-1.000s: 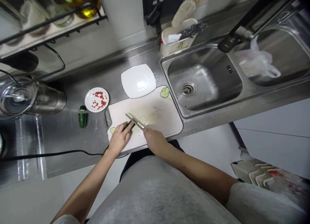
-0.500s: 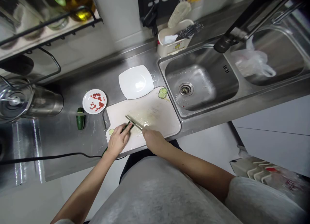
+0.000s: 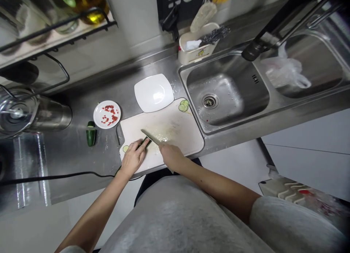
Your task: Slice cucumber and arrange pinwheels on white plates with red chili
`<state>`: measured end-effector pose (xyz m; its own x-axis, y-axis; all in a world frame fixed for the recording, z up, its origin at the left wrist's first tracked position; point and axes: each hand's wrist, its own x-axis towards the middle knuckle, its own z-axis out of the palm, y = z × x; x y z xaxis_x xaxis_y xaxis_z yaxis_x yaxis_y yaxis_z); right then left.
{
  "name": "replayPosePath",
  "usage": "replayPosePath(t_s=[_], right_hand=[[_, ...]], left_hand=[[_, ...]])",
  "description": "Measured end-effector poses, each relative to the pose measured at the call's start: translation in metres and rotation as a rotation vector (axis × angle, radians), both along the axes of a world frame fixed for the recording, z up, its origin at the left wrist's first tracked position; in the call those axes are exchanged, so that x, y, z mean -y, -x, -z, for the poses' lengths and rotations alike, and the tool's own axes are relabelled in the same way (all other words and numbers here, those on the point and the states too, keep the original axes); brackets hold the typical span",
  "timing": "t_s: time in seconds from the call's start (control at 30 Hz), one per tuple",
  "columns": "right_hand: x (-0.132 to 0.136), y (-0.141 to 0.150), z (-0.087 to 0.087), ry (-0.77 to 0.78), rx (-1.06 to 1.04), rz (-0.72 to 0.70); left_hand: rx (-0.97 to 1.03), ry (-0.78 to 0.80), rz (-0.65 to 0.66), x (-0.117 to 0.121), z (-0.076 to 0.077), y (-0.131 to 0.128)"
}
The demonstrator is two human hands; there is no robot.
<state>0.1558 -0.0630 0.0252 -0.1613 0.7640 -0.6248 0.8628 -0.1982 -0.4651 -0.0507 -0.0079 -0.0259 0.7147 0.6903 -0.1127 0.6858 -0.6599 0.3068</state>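
On a white cutting board [image 3: 188, 140], my right hand [image 3: 172, 156] is wrapped round the handle of a kitchen knife [image 3: 151, 136]. The blade slants up and left across the end of a dark green piece of cucumber [image 3: 142, 141]. My left hand [image 3: 133, 158] presses that piece to the board, its fingertips close beside the blade; the hand covers most of the piece. Several pale cucumber slices [image 3: 183, 106] are stacked at the board's far right corner. One single slice [image 3: 125, 148] lies at the left edge, near my left hand.
A white square plate [image 3: 154, 89] stands behind the board. To the left are a small plate [image 3: 107, 123] with red bits and another cucumber piece [image 3: 91, 136]. The sink [image 3: 229, 96] adjoins on the right. A black cable [image 3: 68, 175] crosses the counter at left.
The view has shifted slightly. My right hand has drawn a little left and toward me, and the knife blade has tilted. My left hand stays on the cucumber.
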Motion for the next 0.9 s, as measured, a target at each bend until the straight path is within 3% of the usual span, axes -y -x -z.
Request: replayPosePath(t_s=[0.23,0.37,0.53,0.77,0.9], right_hand=[[0.002,-0.001,0.001,-0.027,0.010,-0.006],[0.003,-0.007,-0.003,-0.047,0.046,0.010],[0.007,-0.021,-0.008,-0.079,0.101,-0.002],[0.025,-0.035,-0.007,-0.160,0.314,-0.021],[0.032,-0.037,-0.005,-0.310,0.402,-0.060]], left_hand=[[-0.005,0.001,-0.022,0.001,-0.001,-0.001],[-0.002,-0.019,-0.106,0.008,-0.006,-0.006],[0.101,0.045,-0.295,0.013,-0.010,-0.005],[0.464,0.027,-0.641,0.000,-0.007,0.012],[0.707,0.205,-0.900,-0.015,-0.015,0.003]])
